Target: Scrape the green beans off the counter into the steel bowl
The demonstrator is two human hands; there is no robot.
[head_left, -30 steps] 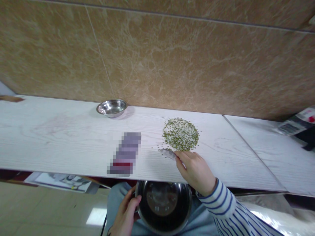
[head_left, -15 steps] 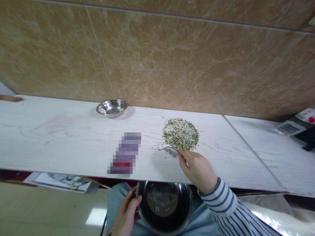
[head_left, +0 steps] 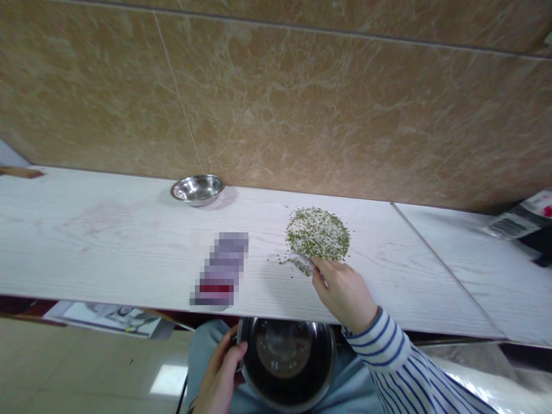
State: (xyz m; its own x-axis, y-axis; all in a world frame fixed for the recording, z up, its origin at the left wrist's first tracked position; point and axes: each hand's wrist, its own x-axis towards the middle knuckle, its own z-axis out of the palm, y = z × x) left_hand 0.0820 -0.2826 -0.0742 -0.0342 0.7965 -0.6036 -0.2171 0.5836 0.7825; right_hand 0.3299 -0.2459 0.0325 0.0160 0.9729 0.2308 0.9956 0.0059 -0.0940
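A round, flat pile of small green beans mixed with white grains (head_left: 318,233) lies on the white tabletop. At its near edge, my right hand (head_left: 345,290) is closed on a thin, curved, see-through piece like a shallow scoop (head_left: 302,263). A few green bits show in or behind that piece. My left hand (head_left: 222,368) grips the left side of a dark-bottomed metal pot (head_left: 288,397), thumb over its rim. The pot sits at my lap, below the table's front edge, its inside facing up.
Toward the wall, left of the pile, stands a small steel bowl (head_left: 198,190). A blurred-out purple oblong (head_left: 222,267) lies nearer the front edge. Black and clear packaging (head_left: 517,224) is at the far right, and a brown wooden piece (head_left: 19,172) at the far left.
My right hand has moved slightly away from me with the see-through piece, which now meets the pile's near edge at a changed tilt. My left hand and the pot stay almost still.
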